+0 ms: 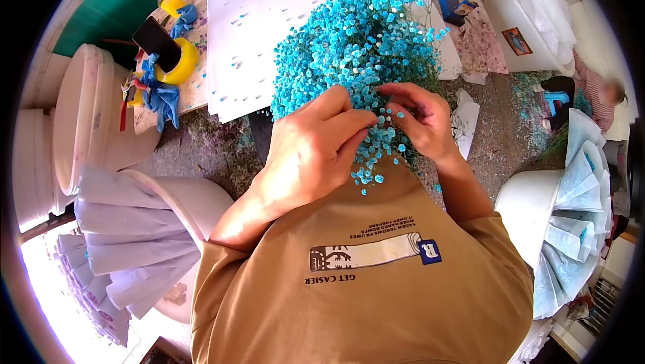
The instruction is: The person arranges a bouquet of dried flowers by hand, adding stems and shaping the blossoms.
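Just in front of the person's brown printed T-shirt [416, 297] is a full bunch of tiny bright-blue flowers [356, 45], with a large flat white paper sheet [245, 38] on the table [487, 45] beyond. At its near side, the left hand [309, 145] has its fingers curled in and the right hand [424, 120] its fingers bent, though I can't tell whether either grasps a stem

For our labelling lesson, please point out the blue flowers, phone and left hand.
Blue flowers [349, 55], head view, middle of the bunch.
Phone [154, 42], head view, dark face.
Left hand [306, 143], head view, its back.
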